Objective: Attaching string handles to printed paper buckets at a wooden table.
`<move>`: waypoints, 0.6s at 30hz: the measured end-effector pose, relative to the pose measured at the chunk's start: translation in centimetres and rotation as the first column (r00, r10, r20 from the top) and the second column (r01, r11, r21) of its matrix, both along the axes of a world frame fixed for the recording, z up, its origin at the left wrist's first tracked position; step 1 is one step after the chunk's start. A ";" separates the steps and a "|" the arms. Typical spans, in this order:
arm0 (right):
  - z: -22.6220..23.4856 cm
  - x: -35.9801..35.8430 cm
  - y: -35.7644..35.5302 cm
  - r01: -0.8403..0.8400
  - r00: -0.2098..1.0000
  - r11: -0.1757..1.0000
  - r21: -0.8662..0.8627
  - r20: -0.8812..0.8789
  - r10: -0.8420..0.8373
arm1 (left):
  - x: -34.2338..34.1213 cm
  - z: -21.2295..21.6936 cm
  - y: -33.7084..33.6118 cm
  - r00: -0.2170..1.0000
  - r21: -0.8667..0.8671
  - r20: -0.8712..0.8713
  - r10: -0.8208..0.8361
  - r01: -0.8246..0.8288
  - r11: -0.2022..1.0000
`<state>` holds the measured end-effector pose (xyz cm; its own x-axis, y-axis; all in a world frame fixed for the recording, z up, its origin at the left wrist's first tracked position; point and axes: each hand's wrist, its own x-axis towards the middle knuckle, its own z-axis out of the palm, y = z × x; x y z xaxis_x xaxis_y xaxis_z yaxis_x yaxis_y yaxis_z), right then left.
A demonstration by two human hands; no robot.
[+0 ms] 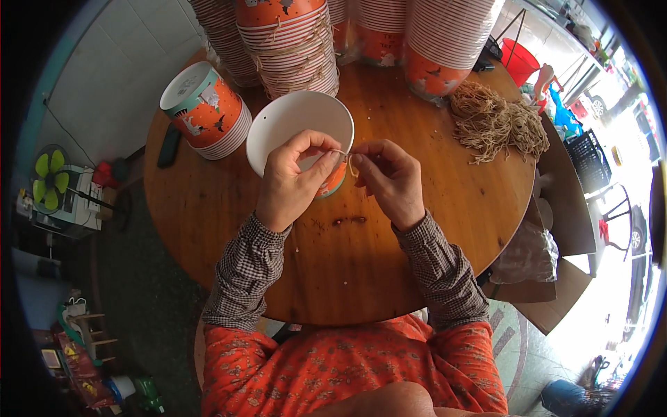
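A paper bucket (301, 115), white inside with an orange printed outer wall, stands tilted on the round wooden table in front of me. A small dark hole shows in its wall near the rim. Over its near right edge, my left hand (297, 170) pinches a thin tan cord (351, 167) between thumb and finger. My right hand (390, 174) pinches the same cord just to the right, and a short loop of it hangs between the two hands. Whether the cord passes through the bucket's wall is hidden by my fingers.
Nested orange buckets (208, 115) lean at the left beside a dark phone-like object (169, 146). Tall bucket stacks (295, 52) line the far side, some with cord attached; others (445, 48) are in plastic. A tangled cord heap (497, 121) lies at right. Cardboard boxes (556, 292) stand beyond the table (333, 271).
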<state>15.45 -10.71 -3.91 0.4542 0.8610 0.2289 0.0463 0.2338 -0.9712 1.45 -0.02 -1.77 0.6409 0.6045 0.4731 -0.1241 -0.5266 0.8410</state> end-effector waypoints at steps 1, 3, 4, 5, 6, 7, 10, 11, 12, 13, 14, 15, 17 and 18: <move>0.3 0.0 -0.1 -0.002 1.000 1.000 0.001 0.000 0.002 | 0.0 -0.3 0.3 0.999 0.136 0.032 0.042 -0.046 0.990; 0.9 0.3 -0.3 -0.005 0.996 1.000 0.002 -0.086 0.005 | 0.0 -0.1 0.1 0.999 0.078 0.027 0.037 -0.039 0.996; 0.9 0.3 -0.2 -0.005 0.996 1.000 0.002 -0.086 0.005 | 0.0 0.0 -0.1 0.999 0.019 0.021 0.034 -0.034 0.999; 0.9 0.3 -0.3 -0.014 0.996 1.000 0.018 -0.092 0.015 | -0.1 0.3 -0.4 0.999 0.019 0.021 0.032 -0.032 0.999; 0.9 0.4 -0.3 -0.022 0.995 0.999 0.034 -0.097 0.025 | -0.2 0.8 -0.7 1.000 -0.046 -0.014 0.015 -0.015 0.999; 0.9 0.5 -0.3 -0.021 0.995 0.999 0.033 -0.096 0.024 | -0.2 1.1 -0.9 0.999 -0.112 -0.048 -0.005 -0.001 0.994; 1.0 0.6 -0.2 -0.008 0.998 0.999 0.036 -0.065 0.010 | -0.2 1.5 -1.1 0.998 -0.247 0.051 -0.025 0.037 0.968; 1.0 0.8 -0.2 -0.007 0.998 0.999 0.031 -0.060 0.009 | -0.3 1.7 -1.0 0.998 -0.245 0.053 -0.024 0.036 0.969; 1.0 1.0 -0.1 -0.006 0.999 1.000 0.027 -0.054 0.007 | -0.5 1.9 -0.9 0.998 -0.313 0.065 -0.004 0.024 0.950; 1.0 1.1 -0.1 -0.007 0.999 1.000 0.029 -0.052 0.008 | -0.5 2.1 -0.8 0.997 -0.379 0.076 0.016 0.014 0.925; 1.0 1.2 -0.1 -0.026 0.998 0.999 0.041 0.061 0.024 | -0.6 2.0 -0.6 0.997 -0.375 0.054 0.049 -0.025 0.927; 1.0 1.2 -0.1 -0.047 0.984 0.998 0.051 0.174 0.037 | -0.6 1.9 -0.6 0.997 -0.374 0.056 0.051 -0.026 0.927; 1.9 1.4 -0.3 -0.043 0.909 0.990 0.133 0.416 -0.016 | -0.8 1.7 -0.4 0.995 -0.271 -0.040 0.087 -0.095 0.958; 2.4 1.5 -0.3 -0.058 0.777 0.976 0.211 0.624 -0.088 | -0.8 1.6 -0.3 0.995 -0.271 -0.038 0.090 -0.097 0.958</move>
<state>16.95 -11.00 -1.50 0.1589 0.7540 0.6374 0.6314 0.4187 -0.6527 0.63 -0.34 -0.15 0.5853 0.7659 0.2662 -0.0621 -0.2851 0.9565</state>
